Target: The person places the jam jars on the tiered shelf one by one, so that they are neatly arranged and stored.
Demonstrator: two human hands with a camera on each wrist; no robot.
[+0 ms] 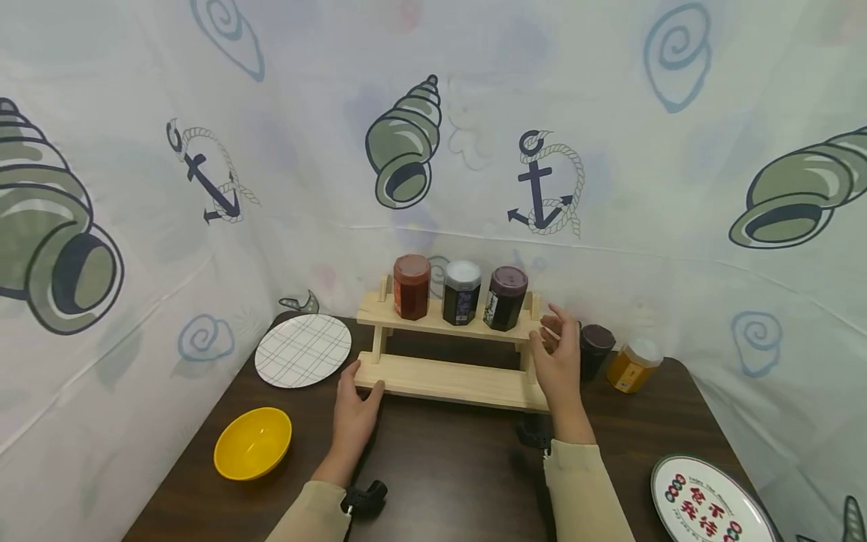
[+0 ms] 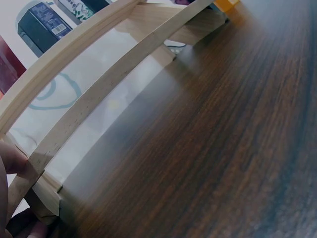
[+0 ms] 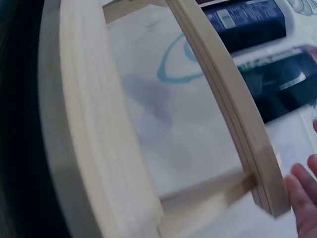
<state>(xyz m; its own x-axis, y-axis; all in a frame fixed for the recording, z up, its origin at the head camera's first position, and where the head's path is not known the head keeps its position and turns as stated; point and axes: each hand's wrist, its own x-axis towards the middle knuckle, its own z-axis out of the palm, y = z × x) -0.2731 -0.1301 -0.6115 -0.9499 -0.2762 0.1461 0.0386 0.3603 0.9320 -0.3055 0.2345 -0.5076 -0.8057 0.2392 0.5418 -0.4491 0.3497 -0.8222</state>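
Observation:
A two-tier wooden display rack stands at the back of the dark table. On its upper board are three jars in a row: a red-brown jar, a dark jar with a white lid and a dark jar with a purple lid. My left hand holds the left end of the lower board, with fingertips above and below it in the left wrist view. At the right end, my right hand has its fingers loosely spread, the fingertips at the upper board's end.
Right of the rack stand a dark jar and an amber jar with a white lid. A white checked plate and a yellow bowl lie at left. A plate with red lettering is at front right. Patterned cloth hangs behind.

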